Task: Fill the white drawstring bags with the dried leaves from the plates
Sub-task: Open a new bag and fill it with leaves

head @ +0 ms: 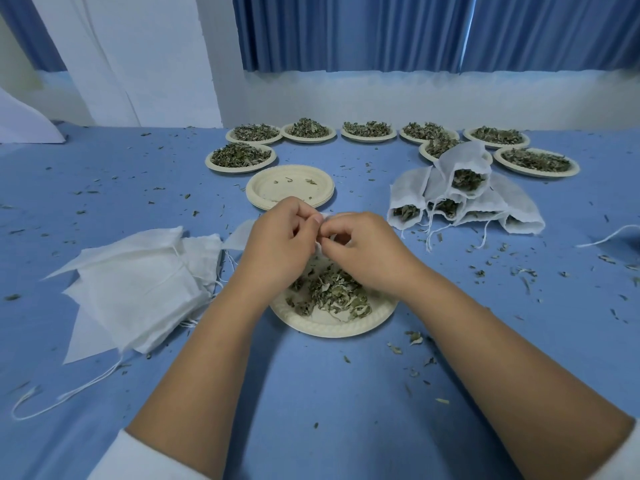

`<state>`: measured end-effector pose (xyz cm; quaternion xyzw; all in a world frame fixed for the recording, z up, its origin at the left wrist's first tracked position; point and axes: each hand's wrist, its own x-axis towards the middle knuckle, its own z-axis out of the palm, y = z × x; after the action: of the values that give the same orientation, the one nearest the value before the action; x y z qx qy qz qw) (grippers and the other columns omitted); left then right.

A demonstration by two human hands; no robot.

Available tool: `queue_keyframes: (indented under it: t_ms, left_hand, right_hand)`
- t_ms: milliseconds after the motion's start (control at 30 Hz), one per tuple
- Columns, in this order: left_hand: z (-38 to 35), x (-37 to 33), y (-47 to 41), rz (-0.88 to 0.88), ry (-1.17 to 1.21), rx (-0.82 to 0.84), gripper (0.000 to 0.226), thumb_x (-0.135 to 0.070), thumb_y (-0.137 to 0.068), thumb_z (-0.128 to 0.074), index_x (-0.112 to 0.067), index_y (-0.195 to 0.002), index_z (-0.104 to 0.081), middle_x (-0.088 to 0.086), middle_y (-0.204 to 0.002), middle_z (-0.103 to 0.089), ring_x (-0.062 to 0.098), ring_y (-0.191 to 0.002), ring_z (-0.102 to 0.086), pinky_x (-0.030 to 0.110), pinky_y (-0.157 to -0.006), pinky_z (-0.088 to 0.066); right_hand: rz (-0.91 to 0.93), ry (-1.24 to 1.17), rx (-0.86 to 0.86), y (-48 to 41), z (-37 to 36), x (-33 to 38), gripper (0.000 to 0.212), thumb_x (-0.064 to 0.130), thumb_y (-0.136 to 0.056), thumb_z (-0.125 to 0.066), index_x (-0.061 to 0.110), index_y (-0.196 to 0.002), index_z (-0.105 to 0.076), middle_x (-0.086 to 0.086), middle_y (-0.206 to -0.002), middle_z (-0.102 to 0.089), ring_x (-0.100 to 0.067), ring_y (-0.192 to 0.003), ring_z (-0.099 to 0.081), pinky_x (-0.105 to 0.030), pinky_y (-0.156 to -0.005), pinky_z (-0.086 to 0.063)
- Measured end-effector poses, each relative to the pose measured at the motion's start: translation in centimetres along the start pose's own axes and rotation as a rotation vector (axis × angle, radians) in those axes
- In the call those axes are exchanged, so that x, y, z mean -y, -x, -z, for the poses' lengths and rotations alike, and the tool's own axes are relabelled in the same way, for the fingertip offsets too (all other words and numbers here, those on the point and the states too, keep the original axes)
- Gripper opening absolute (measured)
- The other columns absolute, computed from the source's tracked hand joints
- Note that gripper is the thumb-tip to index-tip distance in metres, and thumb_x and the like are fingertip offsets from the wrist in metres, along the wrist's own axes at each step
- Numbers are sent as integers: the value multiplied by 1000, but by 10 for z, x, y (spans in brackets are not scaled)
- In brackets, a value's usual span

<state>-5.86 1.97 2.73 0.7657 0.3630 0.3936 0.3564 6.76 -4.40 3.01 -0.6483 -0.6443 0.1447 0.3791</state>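
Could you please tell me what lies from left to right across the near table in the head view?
The stack of empty white bags → left hand → the white bag both hands pinch → right hand → pile of filled bags → loose white string at the right edge.

Counter (311, 393): blue cover, looks like woven cloth, matt, faint wrinkles.
Near plate (332, 329), empty plate stack (263, 188) and loaded plates at the back (346, 137): all cream, look like moulded paper pulp, matt, with ribbed embossed rims.
Dried leaves (329, 292): dull grey-green, crumbly, rough, no sheen.
Empty bags (138, 282): thin white cloth, non-woven look, matt, slightly see-through, creased.
Filled bags (512, 202): same cloth, finely textured.
Held bag (329, 215): same cloth, from the little that shows.
Drawstrings (69, 393): white thread, matt.
Curtain (381, 29): blue pleated fabric, slight sheen.
Wall (346, 105): white paint, matt.
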Motion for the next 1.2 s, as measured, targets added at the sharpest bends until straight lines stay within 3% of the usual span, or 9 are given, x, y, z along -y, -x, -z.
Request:
queue_keyframes:
  t_ms: [167,267,467,633,800,900,967,1100,1200]
  left_hand:
    - [3,4,-4,44,5,-228,18,-22,-98,-51,-29,-81,-55,4,-74,-66,15,-69,-62,25,-59,-45]
    - [6,6,-6,65,43,-280,19,-23,-98,-51,-30,-80,-55,5,-74,-63,15,-69,-58,34,-66,-49]
    - [3,4,-5,56,-2,-230,21,-23,-99,-51,-29,-79,-53,3,-69,-61,21,-74,-63,36,-68,-50]
    - [4,4,-4,61,-16,-224,21,-23,-99,-52,-30,-78,-52,-1,-67,-60,17,-71,-62,29,-63,-47]
    - [3,3,-3,59,-47,-220,21,-24,-98,-51,-31,-78,-52,-4,-64,-58,14,-66,-58,29,-63,-46]
    - [3,4,-3,58,-40,-217,21,-24,-98,-51,-30,-79,-52,-5,-63,-57,13,-66,-58,27,-60,-44]
    - [4,5,-3,56,-48,-218,22,-23,-98,-52,-30,-78,-52,-7,-60,-56,10,-61,-55,25,-58,-40]
    - [4,4,-4,49,-63,-218,21,-23,-98,-52,-29,-77,-52,-5,-59,-56,16,-64,-58,28,-60,-44]
    - [3,4,-3,49,-61,-216,20,-23,-97,-53,-28,-78,-53,0,-62,-60,21,-68,-62,35,-64,-49]
  right_hand:
    - [-150,-256,-47,-3,9,-1,17,11,-92,-56,16,-82,-68,7,-63,-67,-3,-48,-57,-19,-45,-43]
    - [-147,-92,-129,-5,15,-7,17,13,-93,-52,13,-86,-68,13,-64,-64,0,-53,-57,-18,-53,-44]
    - [-128,503,181,-5,5,-11,52,-6,-92,-41,19,-135,-57,-6,-134,-57,-24,-120,-54,-37,-98,-46]
    - [-136,474,308,-1,6,-9,49,-12,-87,-38,12,-116,-70,-8,-122,-63,-26,-106,-62,-44,-94,-51]
    - [-155,243,263,1,19,1,45,-2,-92,-38,20,-114,-71,4,-113,-68,11,-78,-58,-6,-66,-43]
    - [-162,465,267,2,21,-1,32,13,-96,-42,14,-113,-70,-4,-114,-69,-16,-97,-63,-30,-81,-51]
    - [-177,522,292,4,18,-1,31,29,-98,-47,9,-104,-69,-10,-101,-71,-24,-91,-64,-39,-79,-54]
    - [-195,372,330,8,10,6,37,63,-80,-65,31,-97,-63,10,-93,-62,-4,-80,-56,-26,-71,-49]
    - [-141,390,344,10,5,7,47,57,-72,-76,30,-109,-67,14,-96,-57,-4,-82,-51,-21,-68,-43]
